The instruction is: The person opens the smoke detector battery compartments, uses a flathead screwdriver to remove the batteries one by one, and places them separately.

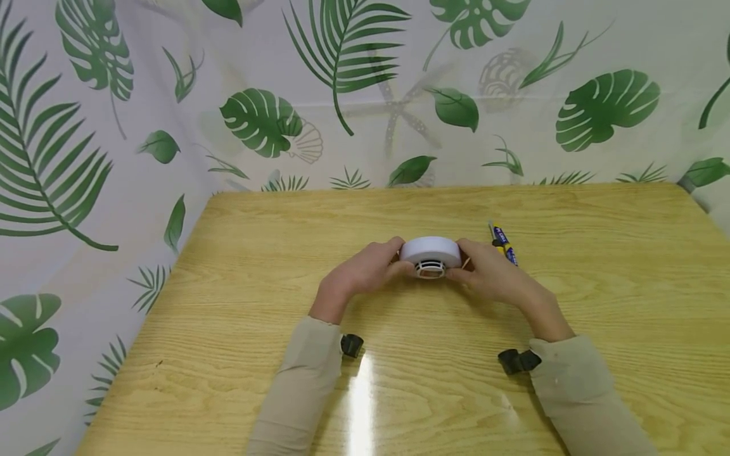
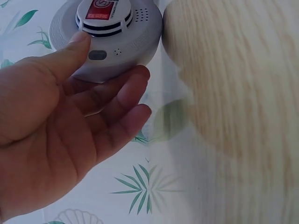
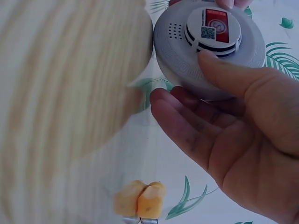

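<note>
Both hands hold a round white smoke detector (image 1: 430, 248) just above the wooden table. My left hand (image 1: 365, 271) grips its left edge, with the thumb on the vented face and the fingers behind. On the opposite edge, my right hand (image 1: 495, 273) holds it the same way. The left wrist view shows a grey oval button on the smoke detector (image 2: 126, 56), near the left thumb. A red label with a QR code appears on the raised centre of the smoke detector (image 3: 254, 42) in the right wrist view.
Beyond the right hand lie blue-and-yellow batteries (image 1: 509, 250) and a thin metal-tipped tool, partly hidden. The wooden table (image 1: 256, 253) meets a leaf-patterned cloth (image 1: 393, 95) at its back edge. Black wrist mounts (image 1: 519, 361) sit at both cuffs.
</note>
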`<action>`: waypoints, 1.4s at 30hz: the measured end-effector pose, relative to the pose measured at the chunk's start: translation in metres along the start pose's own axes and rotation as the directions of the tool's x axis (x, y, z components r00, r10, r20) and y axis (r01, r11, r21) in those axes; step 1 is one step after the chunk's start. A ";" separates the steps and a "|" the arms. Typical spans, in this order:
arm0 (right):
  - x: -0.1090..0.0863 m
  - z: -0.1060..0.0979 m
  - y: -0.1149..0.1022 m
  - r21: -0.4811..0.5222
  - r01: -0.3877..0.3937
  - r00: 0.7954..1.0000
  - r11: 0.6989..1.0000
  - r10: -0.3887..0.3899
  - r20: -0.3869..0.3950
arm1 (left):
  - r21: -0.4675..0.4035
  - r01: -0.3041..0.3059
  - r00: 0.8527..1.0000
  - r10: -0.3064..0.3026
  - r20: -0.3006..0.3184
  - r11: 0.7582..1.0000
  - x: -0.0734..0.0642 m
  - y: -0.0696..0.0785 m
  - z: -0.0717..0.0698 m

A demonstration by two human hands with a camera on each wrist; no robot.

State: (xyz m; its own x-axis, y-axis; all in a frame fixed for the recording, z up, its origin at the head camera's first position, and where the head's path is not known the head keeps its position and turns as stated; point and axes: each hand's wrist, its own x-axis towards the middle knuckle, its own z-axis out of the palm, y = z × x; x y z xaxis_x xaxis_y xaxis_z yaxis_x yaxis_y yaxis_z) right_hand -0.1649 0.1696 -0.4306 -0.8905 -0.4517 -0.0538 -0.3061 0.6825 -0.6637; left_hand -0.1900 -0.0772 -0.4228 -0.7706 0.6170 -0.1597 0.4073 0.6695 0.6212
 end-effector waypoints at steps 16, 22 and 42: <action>0.003 0.004 0.008 0.150 0.023 1.000 0.988 -0.025 0.016 | -0.073 0.025 1.000 -0.026 -0.012 0.997 0.001 -0.006 0.003; 0.003 0.005 0.006 0.220 -0.019 0.999 0.975 0.012 0.032 | -0.152 0.058 0.997 -0.064 -0.034 0.987 -0.001 -0.006 0.003; 0.002 0.006 0.002 0.134 -0.022 1.000 0.991 0.022 0.000 | -0.136 0.065 0.997 -0.071 -0.040 0.989 0.002 -0.005 0.006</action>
State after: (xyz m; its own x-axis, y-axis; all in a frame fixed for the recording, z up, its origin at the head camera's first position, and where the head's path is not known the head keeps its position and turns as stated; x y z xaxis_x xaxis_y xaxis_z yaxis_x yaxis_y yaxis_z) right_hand -0.1649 0.1663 -0.4365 -0.8970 -0.4367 -0.0684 -0.2387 0.6088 -0.7566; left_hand -0.1904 -0.0768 -0.4305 -0.8167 0.5508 -0.1720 0.2864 0.6457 0.7078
